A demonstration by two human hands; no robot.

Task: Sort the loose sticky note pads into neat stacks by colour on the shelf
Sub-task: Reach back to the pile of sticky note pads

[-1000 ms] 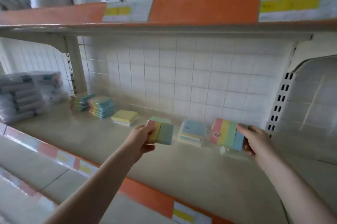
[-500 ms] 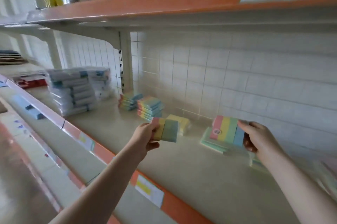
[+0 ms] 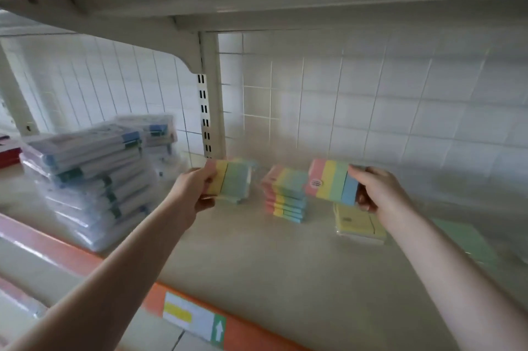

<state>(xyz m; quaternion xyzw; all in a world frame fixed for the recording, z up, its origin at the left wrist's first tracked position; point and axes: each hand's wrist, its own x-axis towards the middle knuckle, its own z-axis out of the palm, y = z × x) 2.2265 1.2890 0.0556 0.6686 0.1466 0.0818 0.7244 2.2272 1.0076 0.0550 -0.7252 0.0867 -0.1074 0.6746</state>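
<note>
The left hand [image 3: 191, 193] holds a striped sticky note pad [image 3: 228, 180] mid-frame. The right hand [image 3: 377, 193] holds another striped pad [image 3: 331, 180]. One rainbow stack [image 3: 285, 199] stands between them. A yellow pad [image 3: 358, 223] and green pad [image 3: 463, 239] lie loose at right, so sorting looks half done.

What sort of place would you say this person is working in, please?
Probably a stationery shop aisle: an orange-edged shelf with a price label, shrink-wrapped packs piled up, and a stack of sticky note pads.
</note>
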